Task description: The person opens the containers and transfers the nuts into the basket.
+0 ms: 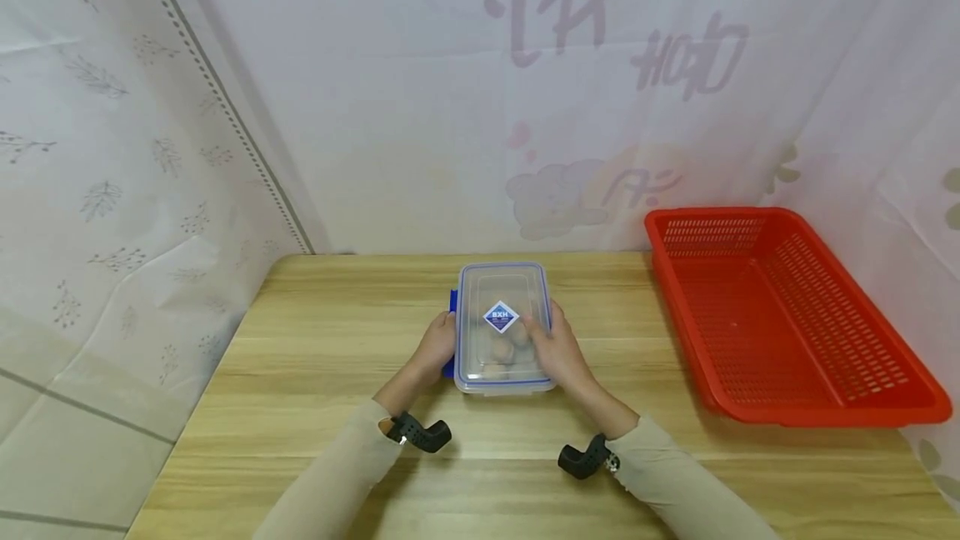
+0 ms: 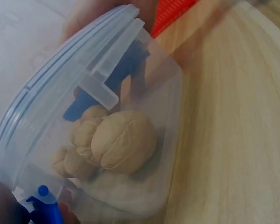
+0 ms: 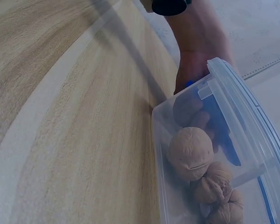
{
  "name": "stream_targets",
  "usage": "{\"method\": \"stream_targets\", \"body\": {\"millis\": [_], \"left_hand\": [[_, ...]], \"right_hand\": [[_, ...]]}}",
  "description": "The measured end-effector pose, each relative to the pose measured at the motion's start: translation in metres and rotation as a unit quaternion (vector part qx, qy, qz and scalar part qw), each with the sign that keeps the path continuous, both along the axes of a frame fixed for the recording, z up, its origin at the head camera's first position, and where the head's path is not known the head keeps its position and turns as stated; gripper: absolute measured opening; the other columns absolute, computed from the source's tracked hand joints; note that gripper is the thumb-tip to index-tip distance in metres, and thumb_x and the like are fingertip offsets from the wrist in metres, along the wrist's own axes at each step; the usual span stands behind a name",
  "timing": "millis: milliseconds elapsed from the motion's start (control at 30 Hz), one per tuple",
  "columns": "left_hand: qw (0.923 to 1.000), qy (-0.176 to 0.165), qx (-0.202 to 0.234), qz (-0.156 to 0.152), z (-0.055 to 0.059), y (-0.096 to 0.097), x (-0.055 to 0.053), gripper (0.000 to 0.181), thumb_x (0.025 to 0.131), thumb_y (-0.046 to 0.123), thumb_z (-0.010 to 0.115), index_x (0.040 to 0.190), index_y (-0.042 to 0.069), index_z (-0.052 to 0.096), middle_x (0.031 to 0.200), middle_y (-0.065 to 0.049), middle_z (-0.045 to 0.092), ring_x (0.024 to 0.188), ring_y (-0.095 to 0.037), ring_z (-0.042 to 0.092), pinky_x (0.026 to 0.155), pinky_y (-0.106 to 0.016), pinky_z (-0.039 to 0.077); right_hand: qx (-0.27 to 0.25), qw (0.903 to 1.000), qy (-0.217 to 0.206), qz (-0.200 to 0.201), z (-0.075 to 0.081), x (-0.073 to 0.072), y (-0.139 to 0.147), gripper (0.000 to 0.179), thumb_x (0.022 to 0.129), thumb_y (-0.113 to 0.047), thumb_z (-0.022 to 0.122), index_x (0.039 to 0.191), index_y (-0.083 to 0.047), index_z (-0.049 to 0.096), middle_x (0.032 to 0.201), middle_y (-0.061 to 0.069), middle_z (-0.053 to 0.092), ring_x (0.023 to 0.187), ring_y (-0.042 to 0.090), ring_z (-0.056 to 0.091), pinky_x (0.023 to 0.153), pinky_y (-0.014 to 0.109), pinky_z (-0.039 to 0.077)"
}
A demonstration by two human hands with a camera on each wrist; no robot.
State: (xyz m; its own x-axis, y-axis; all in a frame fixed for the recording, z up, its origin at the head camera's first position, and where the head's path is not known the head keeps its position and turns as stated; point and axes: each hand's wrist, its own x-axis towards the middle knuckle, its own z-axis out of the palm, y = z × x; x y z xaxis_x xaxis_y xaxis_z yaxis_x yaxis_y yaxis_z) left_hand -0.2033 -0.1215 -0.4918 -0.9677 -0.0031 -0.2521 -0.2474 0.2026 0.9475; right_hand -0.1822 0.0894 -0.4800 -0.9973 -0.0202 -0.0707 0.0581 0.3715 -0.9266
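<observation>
A clear plastic food container (image 1: 498, 286) with a blue-edged lid and a diamond label sits on the table. Several walnuts (image 2: 123, 142) show through its wall, piled towards the near end. On its left side my left hand (image 1: 437, 344) grips the edge, its fingers by a blue latch (image 2: 46, 211) that juts outward. My right hand (image 1: 558, 350) holds the opposite side, with the thumb on the lid and the other fingers along the wall, partly hidden. Through the clear wall, another blue latch (image 2: 126, 70) shows near the right hand.
A red plastic basket (image 1: 693, 357) with slotted sides stands on the right of the wooden table (image 1: 337, 298). Printed cloth (image 1: 420, 123) hangs behind the table and along both sides. Dark wrist mounts (image 1: 423, 433) sit on both forearms.
</observation>
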Motion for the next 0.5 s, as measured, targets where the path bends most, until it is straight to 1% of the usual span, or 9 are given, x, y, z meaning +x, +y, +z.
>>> {"method": "stream_targets", "body": {"millis": [67, 133, 200, 267, 333, 400, 500], "left_hand": [[0.9999, -0.004, 0.006, -0.01, 0.0, -0.002, 0.0, 0.038, 0.112, 0.022, 0.027, 0.116, -0.006, 0.051, 0.097, -0.015, 0.06, 0.084, -0.02, 0.059, 0.068, -0.027, 0.052], [0.9999, -0.002, 0.001, -0.013, 0.0, -0.003, -0.001, 0.035, 0.112, 0.021, 0.029, 0.118, -0.006, 0.049, 0.1, -0.015, 0.059, 0.086, -0.021, 0.059, 0.07, -0.028, 0.052], [0.9999, 0.004, -0.007, -0.015, 0.001, -0.004, -0.002, 0.033, 0.111, 0.021, 0.032, 0.122, -0.006, 0.048, 0.106, -0.018, 0.059, 0.091, -0.024, 0.06, 0.074, -0.031, 0.054], [0.9997, 0.009, -0.019, -0.016, 0.002, -0.004, -0.004, 0.034, 0.111, 0.02, 0.035, 0.129, -0.006, 0.048, 0.115, -0.022, 0.06, 0.097, -0.027, 0.062, 0.08, -0.035, 0.056], [0.9994, 0.015, -0.029, -0.015, 0.003, -0.004, -0.006, 0.036, 0.11, 0.02, 0.038, 0.133, -0.005, 0.047, 0.12, -0.025, 0.061, 0.099, -0.031, 0.064, 0.083, -0.039, 0.058], [0.9988, 0.018, -0.043, -0.014, 0.003, -0.003, -0.008, 0.037, 0.109, 0.019, 0.039, 0.133, -0.006, 0.048, 0.122, -0.028, 0.061, 0.1, -0.033, 0.065, 0.084, -0.041, 0.059], [0.9973, 0.024, -0.069, -0.013, 0.003, -0.004, -0.01, 0.037, 0.109, 0.019, 0.04, 0.13, -0.009, 0.051, 0.119, -0.027, 0.062, 0.099, -0.033, 0.065, 0.083, -0.039, 0.059]], "right_hand": [[-0.004, 1.0, -0.002, -0.001, 0.0, 0.001, -0.001, 0.066, 0.108, -0.032, 0.051, 0.159, -0.002, 0.022, 0.157, 0.028, 0.034, 0.145, 0.046, 0.032, 0.12, 0.063, 0.026], [-0.004, 1.0, -0.002, -0.003, 0.0, 0.001, -0.001, 0.065, 0.108, -0.031, 0.051, 0.159, -0.002, 0.023, 0.157, 0.027, 0.034, 0.145, 0.045, 0.032, 0.12, 0.062, 0.025], [-0.006, 1.0, -0.001, -0.005, 0.0, 0.001, -0.002, 0.065, 0.108, -0.031, 0.051, 0.159, -0.002, 0.023, 0.157, 0.027, 0.035, 0.145, 0.044, 0.032, 0.12, 0.062, 0.025], [-0.007, 0.9999, 0.002, -0.008, 0.0, 0.001, -0.002, 0.064, 0.108, -0.029, 0.051, 0.158, -0.001, 0.024, 0.156, 0.028, 0.036, 0.145, 0.044, 0.033, 0.12, 0.062, 0.026], [-0.011, 0.9999, 0.006, -0.011, 0.0, 0.002, -0.002, 0.063, 0.108, -0.028, 0.051, 0.157, 0.001, 0.025, 0.155, 0.028, 0.038, 0.144, 0.044, 0.035, 0.12, 0.061, 0.027], [-0.014, 0.9998, 0.007, -0.013, 0.0, 0.001, -0.003, 0.062, 0.108, -0.027, 0.051, 0.157, 0.002, 0.025, 0.154, 0.029, 0.038, 0.143, 0.044, 0.036, 0.12, 0.061, 0.027], [-0.016, 0.9997, 0.004, -0.015, 0.0, 0.0, -0.003, 0.062, 0.108, -0.026, 0.051, 0.156, 0.003, 0.025, 0.154, 0.029, 0.038, 0.143, 0.045, 0.035, 0.119, 0.062, 0.027]]}}
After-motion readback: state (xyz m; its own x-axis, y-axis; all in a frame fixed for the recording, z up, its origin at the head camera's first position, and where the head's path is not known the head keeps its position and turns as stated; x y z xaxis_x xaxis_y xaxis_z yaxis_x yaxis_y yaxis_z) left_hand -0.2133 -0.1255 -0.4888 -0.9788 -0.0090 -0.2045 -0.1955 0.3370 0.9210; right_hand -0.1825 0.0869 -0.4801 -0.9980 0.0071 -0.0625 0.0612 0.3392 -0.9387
